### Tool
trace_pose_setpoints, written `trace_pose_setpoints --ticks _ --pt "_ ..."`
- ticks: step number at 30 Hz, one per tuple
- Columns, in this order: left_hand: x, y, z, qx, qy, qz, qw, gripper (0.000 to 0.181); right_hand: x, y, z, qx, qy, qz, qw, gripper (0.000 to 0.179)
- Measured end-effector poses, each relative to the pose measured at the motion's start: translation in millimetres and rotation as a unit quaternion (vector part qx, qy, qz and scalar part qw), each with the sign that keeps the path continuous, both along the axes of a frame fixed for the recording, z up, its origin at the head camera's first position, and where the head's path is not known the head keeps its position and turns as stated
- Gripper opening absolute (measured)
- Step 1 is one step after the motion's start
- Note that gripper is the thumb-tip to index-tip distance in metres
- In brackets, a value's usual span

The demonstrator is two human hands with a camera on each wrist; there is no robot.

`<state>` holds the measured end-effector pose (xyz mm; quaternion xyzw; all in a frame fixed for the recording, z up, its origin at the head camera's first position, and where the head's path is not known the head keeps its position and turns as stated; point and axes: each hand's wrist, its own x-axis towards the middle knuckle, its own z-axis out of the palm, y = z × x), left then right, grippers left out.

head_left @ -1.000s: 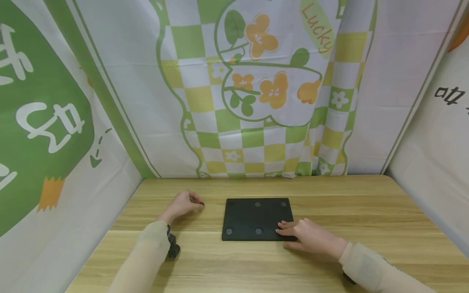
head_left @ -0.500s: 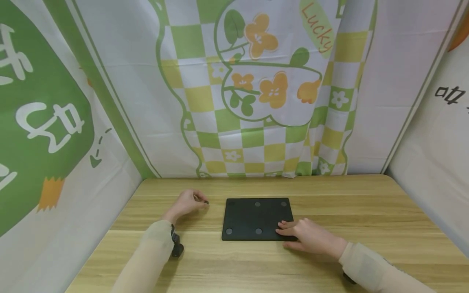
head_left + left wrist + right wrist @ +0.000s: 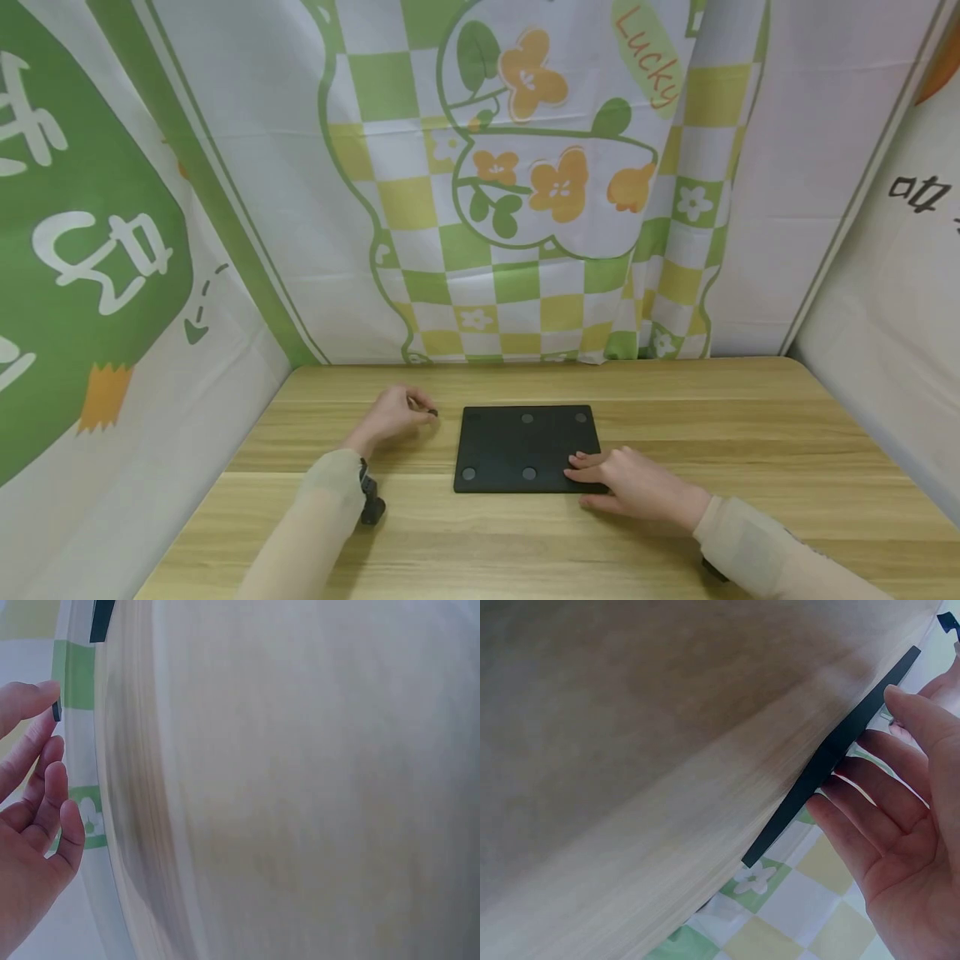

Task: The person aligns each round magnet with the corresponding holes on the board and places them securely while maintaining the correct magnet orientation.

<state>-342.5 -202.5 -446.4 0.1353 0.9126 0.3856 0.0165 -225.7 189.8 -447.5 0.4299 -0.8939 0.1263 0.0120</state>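
Note:
Left of the board, above the table, my left hand (image 3: 392, 414) pinches a small dark disc (image 3: 432, 412) between thumb and fingertips. The left wrist view shows the thin edge of this black disc (image 3: 56, 711) at the thumb tip, with the other fingers loosely bent. A flat black rectangular board (image 3: 495, 446) lies on the table, carrying several round grey pads (image 3: 529, 473) along its edges. A fainter dark mark is at its back left corner. My right hand (image 3: 637, 483) rests on the board's front right corner, which it covers, fingers extended.
The wooden table (image 3: 517, 542) reaches back to a green, yellow and white patterned cloth (image 3: 510, 292). White cloth walls stand at both sides. A black camera (image 3: 372, 504) is strapped at my left wrist.
My left hand has moved a little to the right, closer to the board, carrying the disc. The right hand and the board have stayed where they were.

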Motion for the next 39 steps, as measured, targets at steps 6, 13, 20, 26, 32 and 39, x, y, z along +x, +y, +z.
trace_pose_setpoints --ticks 6,13,20,26,32,39 --pt "1.2 7.3 2.1 0.003 -0.003 -0.011 0.9999 0.009 -0.1 -0.1 0.0 0.003 0.000 0.000 1.0000 0.043" --pt "2.2 16.7 3.2 0.009 -0.008 -0.016 0.9998 0.010 0.2 -0.3 0.5 0.002 0.000 0.001 1.0000 0.043" --pt "-0.5 25.6 4.6 0.010 0.002 -0.020 0.9997 0.010 -0.9 0.1 -1.1 0.002 0.012 0.005 0.9999 0.043" --pt "-2.5 31.5 5.9 0.016 0.001 -0.029 0.9995 0.010 -0.9 0.2 -1.1 -0.001 0.013 0.006 0.9999 0.043" --pt "-3.6 36.0 6.5 0.013 0.017 -0.044 0.9988 0.012 -0.5 0.2 -0.6 -0.006 0.025 0.012 0.9996 0.042" --pt "-7.1 39.1 3.6 0.000 0.032 -0.067 0.9972 0.012 0.3 -0.7 1.1 -0.003 0.020 0.008 0.9998 0.042"
